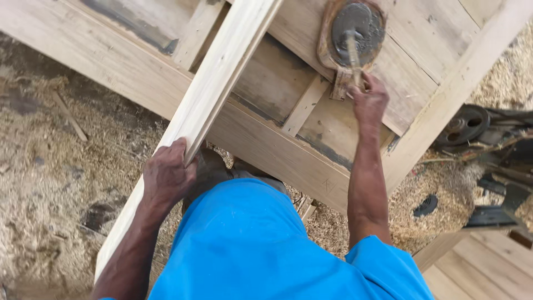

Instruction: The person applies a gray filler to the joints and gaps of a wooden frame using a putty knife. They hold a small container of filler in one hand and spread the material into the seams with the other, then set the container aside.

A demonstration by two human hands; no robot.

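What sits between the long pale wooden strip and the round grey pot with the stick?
In the head view, bare weathered bench boards lie between the long pale wooden strip and the round grey pot.

Bright even daylight, soft shadows, slight blur throughout

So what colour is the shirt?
Bright blue shirt, plain, shown best in the head view.

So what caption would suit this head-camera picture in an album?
Left hand grips a long pale plank; right hand holds a stick in a grey-filled dish.
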